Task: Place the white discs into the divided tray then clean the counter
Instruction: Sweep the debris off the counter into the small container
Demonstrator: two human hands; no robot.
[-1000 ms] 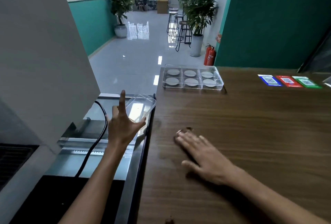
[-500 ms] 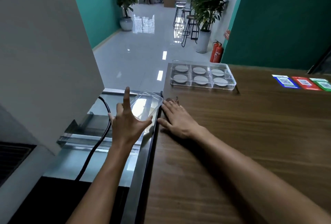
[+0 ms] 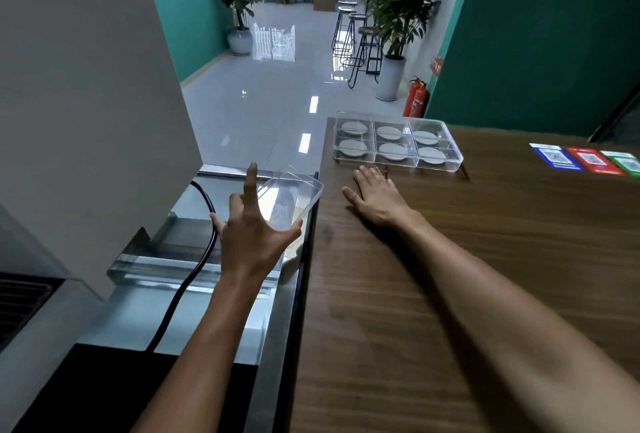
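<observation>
The clear divided tray [image 3: 458, 159] stands at the far left corner of the wooden counter [image 3: 485, 242], with a white disc [image 3: 393, 152] in each of its several compartments. My right hand [image 3: 377, 197] lies flat on the counter just in front of the tray, fingers straight. A few brown crumbs [image 3: 385, 169] sit at its fingertips. My left hand [image 3: 252, 235] holds a shallow clear plastic tray [image 3: 294, 193] by its near rim, tilted, just left of and below the counter's edge, index finger pointing up.
A steel ledge [image 3: 194, 311] with a black cable [image 3: 180, 297] lies below the counter on the left, beside a large grey machine [image 3: 79, 103]. Blue, red and green QR cards [image 3: 585, 158] lie at the counter's far right. Behind is an open tiled floor.
My right hand slid from mid-counter to the left edge, then forward to just before the divided tray, pushing the crumbs along. My left hand kept the clear tray in place.
</observation>
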